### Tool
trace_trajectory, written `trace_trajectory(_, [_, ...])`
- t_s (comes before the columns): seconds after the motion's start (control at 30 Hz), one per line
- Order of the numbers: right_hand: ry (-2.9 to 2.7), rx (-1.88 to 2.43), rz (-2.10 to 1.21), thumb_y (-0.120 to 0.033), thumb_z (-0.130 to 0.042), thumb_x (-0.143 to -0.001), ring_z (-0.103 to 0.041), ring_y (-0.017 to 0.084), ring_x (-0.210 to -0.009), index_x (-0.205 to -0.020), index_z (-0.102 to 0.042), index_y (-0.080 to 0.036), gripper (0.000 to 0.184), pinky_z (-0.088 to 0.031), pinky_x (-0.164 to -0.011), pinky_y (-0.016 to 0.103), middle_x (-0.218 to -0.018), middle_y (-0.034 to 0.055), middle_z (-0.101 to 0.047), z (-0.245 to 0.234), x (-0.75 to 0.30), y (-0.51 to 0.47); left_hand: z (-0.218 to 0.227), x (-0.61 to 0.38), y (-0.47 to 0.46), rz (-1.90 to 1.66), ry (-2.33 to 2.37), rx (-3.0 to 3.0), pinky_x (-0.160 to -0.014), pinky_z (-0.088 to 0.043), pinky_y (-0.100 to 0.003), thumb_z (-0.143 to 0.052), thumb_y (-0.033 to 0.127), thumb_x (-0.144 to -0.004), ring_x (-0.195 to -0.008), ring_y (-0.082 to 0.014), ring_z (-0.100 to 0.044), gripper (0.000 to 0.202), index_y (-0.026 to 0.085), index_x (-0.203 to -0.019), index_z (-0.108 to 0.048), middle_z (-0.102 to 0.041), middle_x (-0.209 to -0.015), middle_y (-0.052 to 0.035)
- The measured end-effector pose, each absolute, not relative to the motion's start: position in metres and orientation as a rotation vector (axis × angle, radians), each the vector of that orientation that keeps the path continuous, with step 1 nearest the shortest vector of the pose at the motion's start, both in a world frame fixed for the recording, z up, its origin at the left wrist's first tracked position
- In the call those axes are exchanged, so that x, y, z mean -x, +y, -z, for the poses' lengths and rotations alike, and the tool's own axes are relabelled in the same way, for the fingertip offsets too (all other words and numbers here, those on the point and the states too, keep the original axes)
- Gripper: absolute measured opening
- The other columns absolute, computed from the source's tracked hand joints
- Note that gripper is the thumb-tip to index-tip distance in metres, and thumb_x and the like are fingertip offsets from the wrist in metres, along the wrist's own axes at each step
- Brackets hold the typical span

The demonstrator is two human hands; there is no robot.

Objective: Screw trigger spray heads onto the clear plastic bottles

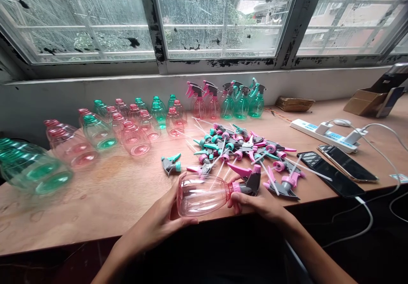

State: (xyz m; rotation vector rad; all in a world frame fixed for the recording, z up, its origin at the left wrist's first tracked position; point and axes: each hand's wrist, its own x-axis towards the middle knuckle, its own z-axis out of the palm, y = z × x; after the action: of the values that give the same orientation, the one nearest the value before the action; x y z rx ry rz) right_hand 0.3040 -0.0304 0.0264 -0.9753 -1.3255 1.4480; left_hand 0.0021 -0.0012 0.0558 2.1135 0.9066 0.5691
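Note:
A clear pink spray bottle (202, 195) lies on its side in both my hands, just above the table's front edge. My left hand (174, 209) is wrapped round its base end. At the neck, my right hand (247, 201) grips near the pink collar, where a grey-and-pink trigger head (250, 181) sits on the bottle. Right behind the bottle spreads a heap of loose trigger sprayer heads (236, 146) in pink, green and grey, with white dip tubes. One green-and-grey sprayer head (171, 165) lies apart from the heap, behind my left hand.
Pink and green bottles without heads (135, 139) stand on the left of the wooden table (95, 207). Several bottles with heads (242, 103) line the wall. A power strip (323, 135), two phones (330, 173), cables, a brown packet (295, 103) and a cardboard box (363, 101) are on the right.

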Motion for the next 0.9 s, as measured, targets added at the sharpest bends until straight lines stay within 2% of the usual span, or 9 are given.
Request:
trace_trajectory(0.2, [-1.343,0.967,-1.432,-0.058,-0.085,-0.084,-0.065,0.021,-0.060,-0.090,-0.075,-0.021,0.040,-0.056,-0.061,0.034,-0.067,0.0027,-0.074,-0.0258,-0.3042,-0.0301,-0.0550,-0.0016,-0.0006,-0.571,0.903,-2.114,-0.133,-0.030,-0.053,-0.078,0.033,-0.098,-0.163,-0.0392,-0.029,0.094,0.035,-0.172,-0.020,-0.034,-0.177,-0.0057])
trace_trajectory(0.33, [-1.337,0.970,-1.432,-0.057,-0.084,-0.086,-0.067,0.021,-0.062,-0.094,-0.075,-0.020,0.039,-0.057,-0.062,0.035,-0.068,0.0027,-0.075,-0.0253,-0.3046,-0.0304,-0.0564,-0.0025,-0.0014,-0.566,0.903,-2.094,-0.133,-0.031,-0.053,-0.078,0.031,-0.098,-0.164,-0.0387,-0.028,0.099,0.035,-0.173,-0.015,-0.034,-0.177,-0.0059])
trace_trajectory(0.5, [-1.354,0.947,-1.446,-0.055,-0.084,-0.088,-0.068,0.020,-0.064,-0.075,-0.077,-0.018,0.039,-0.058,-0.064,0.033,-0.070,0.0048,-0.076,-0.0240,-0.3057,-0.0300,-0.0577,-0.0031,-0.0017,-0.551,0.900,-2.077,-0.133,-0.030,-0.051,-0.077,0.030,-0.098,-0.165,-0.0368,-0.026,0.091,0.035,-0.170,-0.023,-0.032,-0.178,-0.0049])
trace_trajectory(0.6, [-1.349,0.933,-1.451,-0.055,-0.084,-0.088,-0.068,0.019,-0.063,-0.075,-0.078,-0.018,0.040,-0.058,-0.063,0.032,-0.070,0.0047,-0.076,-0.0237,-0.3059,-0.0300,-0.0580,-0.0034,-0.0014,-0.548,0.900,-2.072,-0.133,-0.030,-0.051,-0.077,0.030,-0.098,-0.165,-0.0368,-0.026,0.087,0.035,-0.169,-0.027,-0.033,-0.177,-0.0045])
trace_trajectory(0.9, [-1.313,0.946,-1.457,-0.058,-0.088,-0.083,-0.068,0.018,-0.062,-0.078,-0.081,-0.016,0.043,-0.059,-0.062,0.030,-0.070,0.0053,-0.077,-0.0232,-0.3058,-0.0309,-0.0534,-0.0016,0.0000,-0.564,0.877,-2.084,-0.134,-0.028,-0.051,-0.077,0.032,-0.099,-0.161,-0.0363,-0.034,0.094,0.034,-0.172,-0.018,-0.032,-0.178,-0.0073])
